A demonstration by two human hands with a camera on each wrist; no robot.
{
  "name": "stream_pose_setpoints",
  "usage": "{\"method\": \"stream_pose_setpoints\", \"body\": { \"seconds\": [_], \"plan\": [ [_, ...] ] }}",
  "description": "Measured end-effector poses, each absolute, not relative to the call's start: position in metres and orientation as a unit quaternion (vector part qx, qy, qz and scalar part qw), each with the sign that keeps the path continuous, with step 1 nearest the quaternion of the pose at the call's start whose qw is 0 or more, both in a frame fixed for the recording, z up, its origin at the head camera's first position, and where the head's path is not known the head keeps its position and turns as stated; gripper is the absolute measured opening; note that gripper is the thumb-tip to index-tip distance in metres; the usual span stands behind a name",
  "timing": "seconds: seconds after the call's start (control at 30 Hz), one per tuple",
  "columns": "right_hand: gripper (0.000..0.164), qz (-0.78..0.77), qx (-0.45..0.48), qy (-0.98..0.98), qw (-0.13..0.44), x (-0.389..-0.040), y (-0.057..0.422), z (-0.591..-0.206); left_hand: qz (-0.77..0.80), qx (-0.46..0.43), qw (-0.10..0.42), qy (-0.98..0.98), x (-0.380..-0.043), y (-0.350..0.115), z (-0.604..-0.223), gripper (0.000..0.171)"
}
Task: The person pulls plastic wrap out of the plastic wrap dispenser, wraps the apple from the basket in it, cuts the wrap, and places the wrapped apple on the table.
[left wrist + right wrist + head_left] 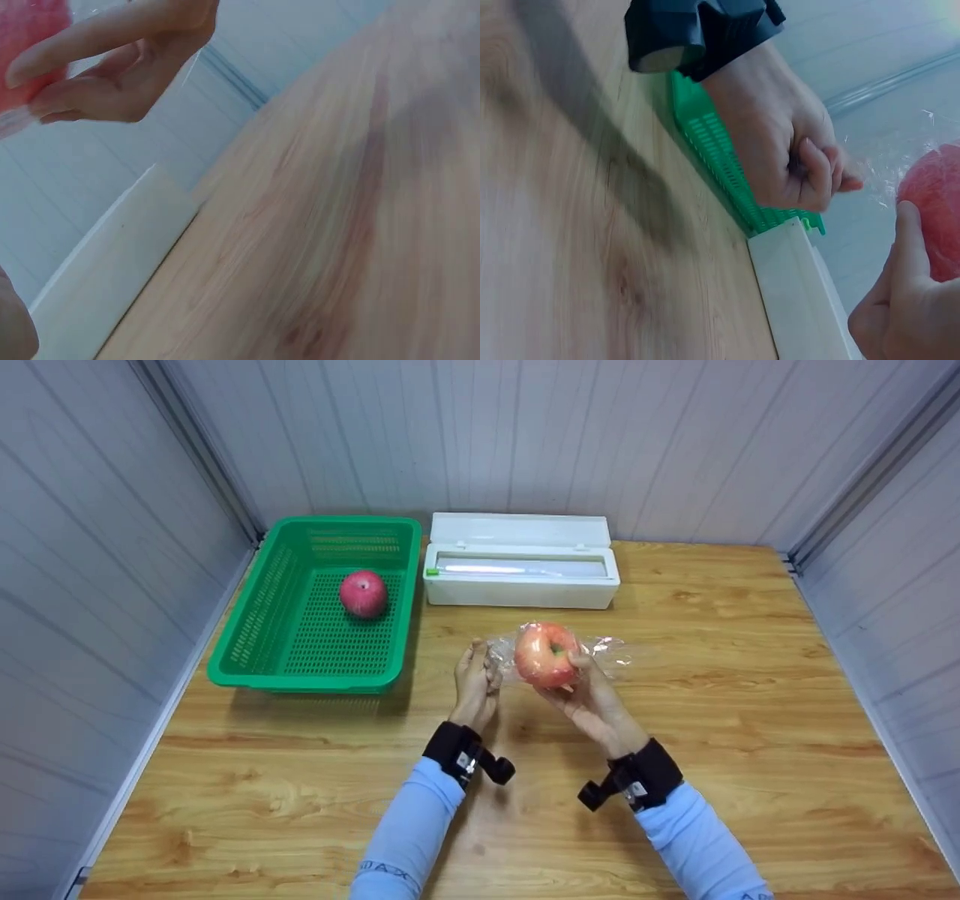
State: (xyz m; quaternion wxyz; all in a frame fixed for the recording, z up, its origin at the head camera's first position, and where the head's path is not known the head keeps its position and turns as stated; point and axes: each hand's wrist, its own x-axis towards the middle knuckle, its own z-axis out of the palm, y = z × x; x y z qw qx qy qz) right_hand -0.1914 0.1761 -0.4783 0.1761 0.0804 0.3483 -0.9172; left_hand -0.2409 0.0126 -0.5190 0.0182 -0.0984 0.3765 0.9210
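A red-yellow apple (541,654), with its stem hollow facing up, is held in my right hand (592,705) above the table. Clear plastic wrap (504,656) lies around it, with loose ends sticking out on both sides. My left hand (475,684) grips the left end of the wrap, its fingers curled in, as the right wrist view shows with that hand (787,142) beside the wrapped apple (939,199). In the left wrist view the right hand's fingers (82,94) press on the apple (30,45).
A green basket (315,684) with another red apple (364,594) in it stands at the left. Behind my hands is a white plastic wrap box (521,594), its lid raised and a roll inside. Panel walls enclose the wooden table (750,697).
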Motion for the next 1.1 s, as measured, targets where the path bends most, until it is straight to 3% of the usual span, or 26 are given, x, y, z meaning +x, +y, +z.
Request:
{"method": "stream_pose_setpoints", "body": {
  "seconds": [0.27, 0.43, 0.53, 0.6, 0.73, 0.87, 1.1],
  "plan": [
    [0.085, -0.91, 0.061, 0.361, 0.196, -0.191, 0.168, -0.479, 0.946, -0.09, 0.044, 0.309, -0.235, 0.038, -0.525, 0.031],
    [0.08, -0.897, 0.072, 0.385, 0.206, -0.191, 0.164, -0.483, 0.937, -0.107, 0.068, 0.326, -0.232, 0.046, -0.529, 0.027],
    [0.077, -0.894, 0.088, 0.385, 0.209, -0.192, 0.166, -0.484, 0.913, -0.139, 0.108, 0.368, -0.235, 0.039, -0.532, 0.031],
    [0.077, -0.896, 0.096, 0.382, 0.205, -0.194, 0.169, -0.484, 0.894, -0.154, 0.136, 0.398, -0.239, 0.028, -0.533, 0.045],
    [0.078, -0.893, 0.104, 0.399, 0.182, -0.198, 0.178, -0.484, 0.855, -0.184, 0.119, 0.471, -0.241, 0.006, -0.529, 0.047],
    [0.078, -0.882, 0.116, 0.428, 0.157, -0.199, 0.184, -0.486, 0.844, -0.148, 0.104, 0.506, -0.233, -0.005, -0.517, 0.041],
    [0.069, -0.852, 0.123, 0.489, 0.142, -0.197, 0.176, -0.489, 0.863, -0.042, 0.195, 0.464, -0.222, 0.003, -0.499, 0.051]
  ]
}}
